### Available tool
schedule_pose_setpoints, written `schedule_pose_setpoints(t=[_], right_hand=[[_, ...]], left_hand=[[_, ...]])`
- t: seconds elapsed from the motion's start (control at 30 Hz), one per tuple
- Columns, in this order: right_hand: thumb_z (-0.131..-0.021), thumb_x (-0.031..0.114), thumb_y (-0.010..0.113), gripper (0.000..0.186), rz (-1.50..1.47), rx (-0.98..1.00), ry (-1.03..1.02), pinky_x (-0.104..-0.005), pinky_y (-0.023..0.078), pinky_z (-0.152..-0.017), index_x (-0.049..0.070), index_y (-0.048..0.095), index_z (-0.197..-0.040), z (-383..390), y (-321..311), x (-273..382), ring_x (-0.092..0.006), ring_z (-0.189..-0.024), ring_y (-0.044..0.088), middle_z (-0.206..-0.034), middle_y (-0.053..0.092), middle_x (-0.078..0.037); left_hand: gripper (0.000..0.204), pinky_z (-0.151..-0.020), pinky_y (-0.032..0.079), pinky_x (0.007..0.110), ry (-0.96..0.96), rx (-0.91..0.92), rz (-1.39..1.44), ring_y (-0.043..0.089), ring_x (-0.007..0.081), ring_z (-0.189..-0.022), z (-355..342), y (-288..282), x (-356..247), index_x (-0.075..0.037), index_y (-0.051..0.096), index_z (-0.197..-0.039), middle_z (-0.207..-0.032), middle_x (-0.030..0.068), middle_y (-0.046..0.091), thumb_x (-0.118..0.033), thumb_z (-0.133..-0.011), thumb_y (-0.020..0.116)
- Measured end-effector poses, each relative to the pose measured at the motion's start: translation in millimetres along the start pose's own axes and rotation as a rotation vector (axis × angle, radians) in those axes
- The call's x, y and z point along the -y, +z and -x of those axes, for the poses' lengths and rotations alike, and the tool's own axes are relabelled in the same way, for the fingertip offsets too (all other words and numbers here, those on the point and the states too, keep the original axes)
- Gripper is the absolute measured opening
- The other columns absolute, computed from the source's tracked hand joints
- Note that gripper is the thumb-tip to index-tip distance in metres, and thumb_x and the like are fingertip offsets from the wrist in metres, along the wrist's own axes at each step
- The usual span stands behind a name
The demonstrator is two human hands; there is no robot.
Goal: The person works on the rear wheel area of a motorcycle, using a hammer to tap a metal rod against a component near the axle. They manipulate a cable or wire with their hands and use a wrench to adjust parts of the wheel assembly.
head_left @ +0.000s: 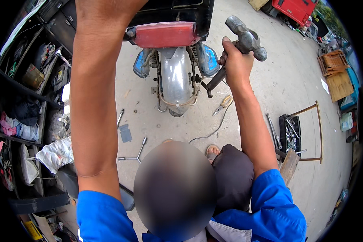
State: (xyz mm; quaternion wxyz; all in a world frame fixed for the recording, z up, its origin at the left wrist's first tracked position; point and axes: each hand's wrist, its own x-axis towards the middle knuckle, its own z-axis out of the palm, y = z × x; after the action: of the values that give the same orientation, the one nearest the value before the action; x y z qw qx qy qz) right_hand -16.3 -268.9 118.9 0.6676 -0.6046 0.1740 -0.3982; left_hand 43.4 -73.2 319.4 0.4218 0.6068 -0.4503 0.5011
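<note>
Landmark: silver fender (174,76), on the vehicle in front of us. Our right hand (238,66) is closed around a hammer (248,38), to the right of the fender and apart from it, head up, thumb near the head. A dark metal bar (218,82) with a hooked end slants from that hand toward the fender; we can't tell if it's the hammer's handle or a separate piece. Our left hand (109,5) is mostly cut off beyond the fender, on its left; can't tell if it's open, closed or gripping.

Red tail light (165,34) sits just above the fender, blue-and-black housing (209,59) just to its right. On the ground right of the fender, nearer us: pliers (223,105) with yellowish handles, plus a dark cable (215,132). Left of the fender, nearer us: gray flat piece (125,133), and closer still a three-armed wrench (138,152). Well right of the fender, we see a black toolbox (285,121) full of metal tools. Well left of it, cluttered shelves (42,97). Our sandaled foot (212,151) is on our side of the fender, slightly right.
</note>
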Motion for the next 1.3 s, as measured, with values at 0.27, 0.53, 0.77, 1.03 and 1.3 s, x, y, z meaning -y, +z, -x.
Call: schedule_pose_setpoints(t=[0.27,0.53,0.77,1.03,1.3], right_hand=[[-0.095,0.017,0.072,0.030,-0.091,-0.015,0.007,-0.0305,0.048,-0.051,0.006,0.056,-0.072,14,-25,-8,-0.0116,-0.050,0.048,-0.060,0.051,0.000],[-0.097,0.023,0.072,0.033,-0.126,0.030,0.023,-0.0307,0.049,-0.056,0.008,0.053,-0.074,38,-40,-15,-0.0104,-0.053,0.047,-0.061,0.050,0.000],[-0.100,0.031,0.069,0.033,-0.109,0.082,-0.034,-0.0290,0.048,-0.058,0.006,0.056,-0.083,60,-65,-10,-0.0110,-0.060,0.055,-0.067,0.054,0.000],[-0.100,0.022,0.065,0.029,-0.210,0.021,-0.073,-0.0340,0.048,-0.060,0.010,0.047,-0.081,80,-110,7,-0.0124,-0.053,0.044,-0.060,0.040,0.001],[-0.101,0.024,0.064,0.031,-0.222,-0.050,0.016,-0.0345,0.047,-0.060,0.012,0.047,-0.078,85,-133,-10,-0.0129,-0.053,0.044,-0.059,0.038,0.001]], left_hand=[[0.023,-0.057,0.044,0.030,-0.880,0.534,0.648,0.055,0.0139,-0.062,221,16,-86,0.004,0.064,-0.080,-0.076,0.0091,0.062,-0.013,-0.096,0.063],[0.055,-0.096,0.051,0.047,-2.238,0.468,1.151,0.059,0.0289,-0.110,361,106,-67,0.000,0.040,-0.139,-0.130,0.0185,0.056,-0.046,-0.111,0.033],[0.036,-0.081,0.053,0.043,-2.257,0.140,1.223,0.057,0.0240,-0.091,369,153,-58,-0.009,0.059,-0.109,-0.098,0.0090,0.060,-0.040,-0.110,0.041],[0.017,-0.048,0.034,0.031,-2.382,0.110,1.106,0.040,0.0138,-0.053,368,163,-47,-0.014,0.044,-0.089,-0.069,0.0011,0.040,-0.026,-0.097,0.053],[0.015,-0.045,0.025,0.028,-2.315,0.181,1.121,0.033,0.0110,-0.049,361,146,-55,-0.017,0.040,-0.090,-0.063,-0.0023,0.034,-0.025,-0.092,0.053]])
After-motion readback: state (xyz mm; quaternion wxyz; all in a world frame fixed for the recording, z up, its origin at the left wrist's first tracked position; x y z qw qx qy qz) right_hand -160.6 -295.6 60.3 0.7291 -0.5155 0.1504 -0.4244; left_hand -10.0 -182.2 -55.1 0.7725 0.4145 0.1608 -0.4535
